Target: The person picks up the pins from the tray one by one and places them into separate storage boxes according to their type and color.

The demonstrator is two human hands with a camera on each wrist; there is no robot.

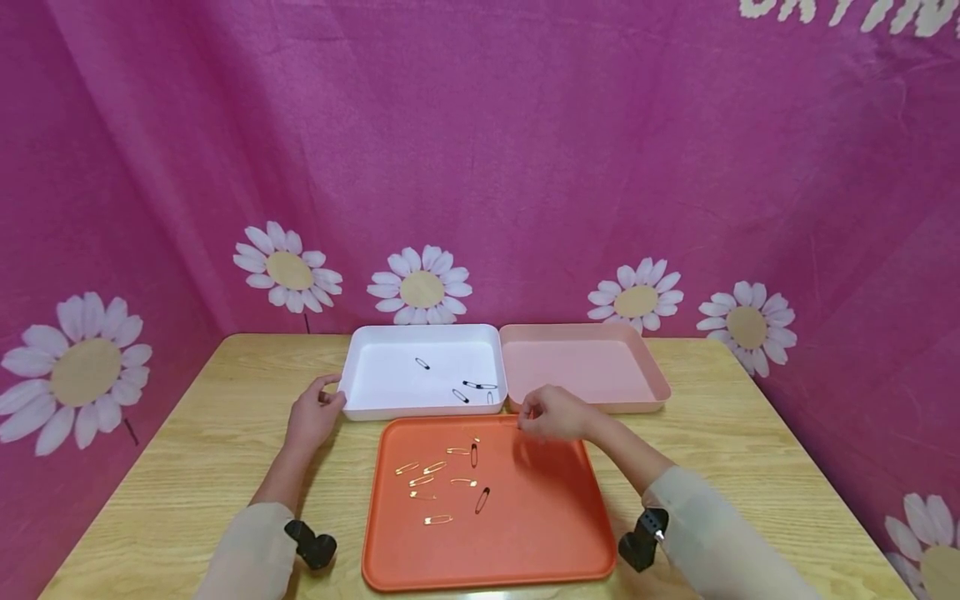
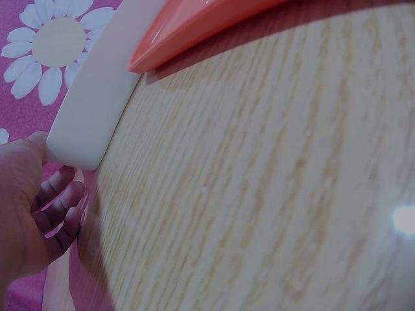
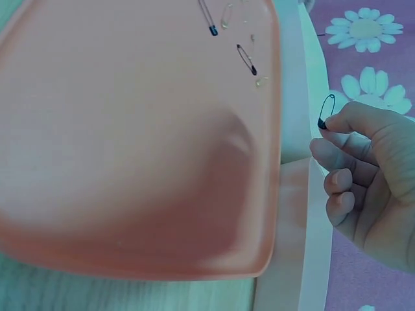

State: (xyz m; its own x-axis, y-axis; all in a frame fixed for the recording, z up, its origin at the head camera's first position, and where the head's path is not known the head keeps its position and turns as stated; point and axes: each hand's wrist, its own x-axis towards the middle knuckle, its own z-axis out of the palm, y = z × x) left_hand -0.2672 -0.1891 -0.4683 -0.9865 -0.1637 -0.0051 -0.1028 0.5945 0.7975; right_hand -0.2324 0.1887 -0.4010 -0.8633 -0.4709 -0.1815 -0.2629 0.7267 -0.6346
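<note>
Pins are lying nearest, across the orange tray (image 1: 547, 542) at lower centre of the head view: mostly gold pins (image 1: 439, 520) left of its middle, with two black pins (image 1: 482, 501) among them, both pointing roughly up and down the frame.

Just past these, around the tray's far edge, the right hand (image 1: 557, 413) is pinching one black safety pin (image 3: 322, 123) by its capped end between thumb and forefinger, the remaining fingers bending loosely. The pin's long axis is running nearly upright in the right wrist view, its coiled end rising away from the fingertips.

From that hand, the white tray (image 1: 390, 379) is lying to the upper left, its right end closest, and several black pins (image 1: 461, 396) are resting inside. The pink tray (image 1: 577, 358) is sitting directly beside it, upper right of the hand. The left hand (image 1: 313, 414) is touching the white tray's far-left side, well apart from the held pin; its fingers are curving, but whether they are gripping the wall cannot be told.

Wooden table (image 1: 187, 467) is spreading beneath all three trays, and a magenta curtain (image 1: 540, 167) with white daisies (image 1: 422, 289) is hanging behind.
</note>
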